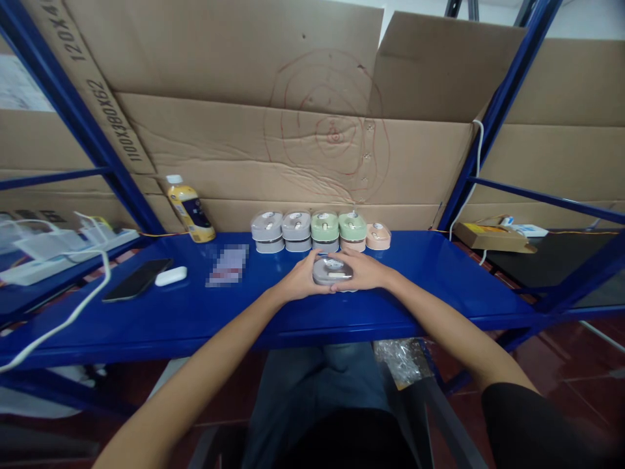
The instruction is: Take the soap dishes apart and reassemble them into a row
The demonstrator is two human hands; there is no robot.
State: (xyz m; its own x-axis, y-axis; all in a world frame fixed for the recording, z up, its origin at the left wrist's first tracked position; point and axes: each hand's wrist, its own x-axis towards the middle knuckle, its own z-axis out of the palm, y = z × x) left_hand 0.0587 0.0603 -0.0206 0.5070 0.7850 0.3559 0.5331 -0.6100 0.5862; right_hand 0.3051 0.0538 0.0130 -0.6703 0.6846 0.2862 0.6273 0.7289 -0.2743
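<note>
Between my two hands is a small grey lidded box (333,271) with a shiny clear top, near the front of the blue shelf (390,312). My left hand (303,279) wraps its left side, and my right hand (365,268) grips its right side. A sliver of something pale shows beneath it, too little to name. Just behind stands a row of similar boxes, stacked in pairs: grey ones (267,226) to the left, green ones (325,226) in the middle. At the right end a single peach box (378,236) sits alone.
Leftward lie a blurred-out flat item (228,266), a white earbud case (171,276) and a dark phone (137,280). A yellow drink bottle (190,210) leans by the cardboard wall (219,143). A white cable (83,312) crosses the left end. Blue posts (505,91) flank the shelf.
</note>
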